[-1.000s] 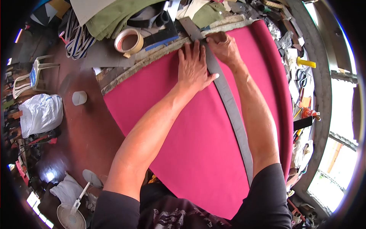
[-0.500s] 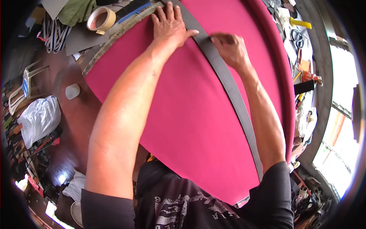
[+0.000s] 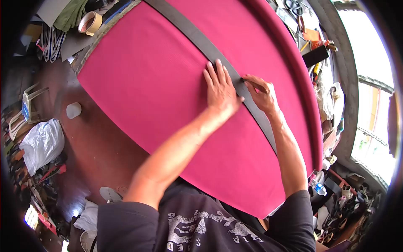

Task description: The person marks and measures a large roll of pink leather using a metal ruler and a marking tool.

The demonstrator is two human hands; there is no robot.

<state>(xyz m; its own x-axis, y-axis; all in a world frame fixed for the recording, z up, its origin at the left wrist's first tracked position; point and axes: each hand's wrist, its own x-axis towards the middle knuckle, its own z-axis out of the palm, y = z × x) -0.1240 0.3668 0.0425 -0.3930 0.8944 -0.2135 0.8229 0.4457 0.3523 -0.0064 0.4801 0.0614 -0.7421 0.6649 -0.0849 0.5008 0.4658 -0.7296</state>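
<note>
Magenta fabric [image 3: 168, 109] is spread over the work table. Across it runs a long dark grey ruler-like strip [image 3: 191, 33]. My left hand [image 3: 221, 93] lies open beside the strip, fingers stretched, their tips at its near edge and the thumb reaching toward it. At the strip's other edge is my right hand [image 3: 262, 94], thumb and fingers closed in a pinch. A small dark tip shows at its fingertips, but the thing itself is mostly hidden in the hand.
The fabric's thick roll [image 3: 308, 105] lies along the right side. A tape roll [image 3: 90, 23] sits at the table's far left corner. Scissors [image 3: 294, 6] and a black box [image 3: 315, 56] lie among clutter beyond the roll. A white chair [image 3: 31, 107] and a plastic bag [image 3: 42, 143] stand on the left.
My left hand has slid down along the strip toward my body. My right hand has also come nearer, staying by the strip's right edge. The camera view has shifted.
</note>
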